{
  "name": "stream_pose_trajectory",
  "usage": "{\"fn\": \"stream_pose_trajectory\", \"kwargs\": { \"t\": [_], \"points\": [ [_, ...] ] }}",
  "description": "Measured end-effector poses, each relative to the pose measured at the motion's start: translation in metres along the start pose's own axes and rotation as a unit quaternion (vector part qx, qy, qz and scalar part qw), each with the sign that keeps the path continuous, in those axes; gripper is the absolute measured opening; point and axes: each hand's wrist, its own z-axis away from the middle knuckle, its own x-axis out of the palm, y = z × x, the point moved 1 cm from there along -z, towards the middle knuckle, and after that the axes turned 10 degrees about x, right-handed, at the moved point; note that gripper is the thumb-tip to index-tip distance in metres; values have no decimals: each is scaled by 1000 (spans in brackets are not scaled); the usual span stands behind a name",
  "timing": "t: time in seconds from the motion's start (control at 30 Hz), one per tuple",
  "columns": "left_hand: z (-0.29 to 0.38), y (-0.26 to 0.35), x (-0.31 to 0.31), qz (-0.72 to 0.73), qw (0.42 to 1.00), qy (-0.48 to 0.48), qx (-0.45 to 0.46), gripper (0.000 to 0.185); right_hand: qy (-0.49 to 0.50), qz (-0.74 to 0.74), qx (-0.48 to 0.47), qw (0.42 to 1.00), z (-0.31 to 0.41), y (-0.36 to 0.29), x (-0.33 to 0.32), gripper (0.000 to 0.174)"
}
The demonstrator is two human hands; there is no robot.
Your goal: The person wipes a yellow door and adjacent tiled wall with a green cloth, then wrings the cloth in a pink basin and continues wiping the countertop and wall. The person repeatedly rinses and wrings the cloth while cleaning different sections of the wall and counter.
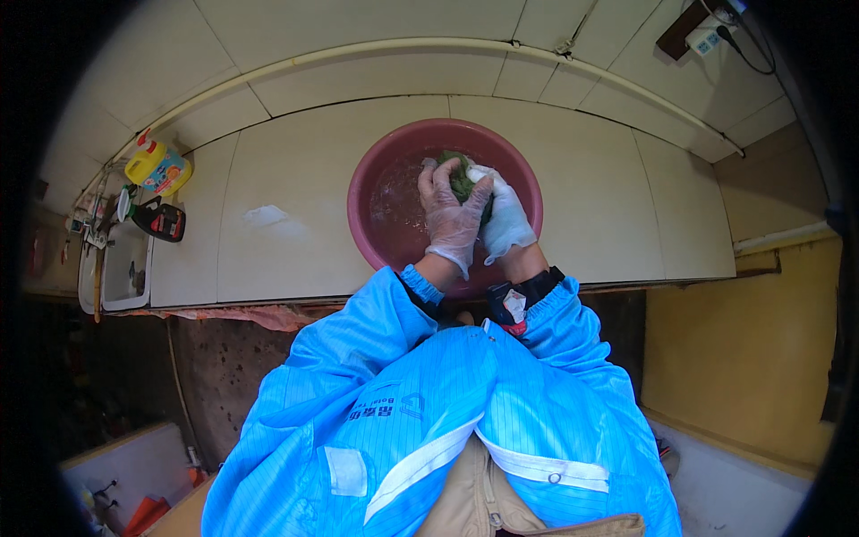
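A round pink plastic basin point(376, 241) holding water stands on the tiled counter before me. Over its right half, both my hands are closed around a dark green, crumpled bundle point(460, 182); whether it is cloth or leaves I cannot tell. My left hand point(451, 213), in a clear plastic glove, has its fingers curled over the bundle. On the other side, my right hand point(508, 218) presses against it in a whitish glove or wrap. The fingers partly hide the bundle.
At the left stand a yellow pump bottle point(160, 168) and a dark spray bottle point(158, 219) beside a small white sink point(126, 265). A white patch point(266, 215) lies on the counter point(295, 168). Along the wall runs a pipe point(376, 48); a power strip point(709, 37) hangs upper right.
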Motion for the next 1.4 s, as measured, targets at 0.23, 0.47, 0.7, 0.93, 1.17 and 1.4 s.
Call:
{"fn": "stream_pose_trajectory", "kwargs": {
  "t": [0.23,0.47,0.7,0.93,1.17,1.4],
  "points": [
    [-4,-6,2,-30,998,-46,-40,45,21,31,-43,998,-4,6,7,25],
    [-6,-8,-2,-82,988,-94,-91,39,125,99,-81,984,-21,17,-9,24],
    [-13,-14,-5,-101,980,-137,-107,40,167,167,-94,967,-31,21,-20,25],
    [-17,-23,-3,-113,967,-162,-161,41,193,238,-117,945,-35,24,-27,31],
    [-42,-26,-32,95,920,-271,-266,54,107,137,-48,984,-23,4,-17,41],
    [-56,-16,-65,69,912,-349,-205,65,42,5,-16,999,2,-19,2,51]
  ]
}}
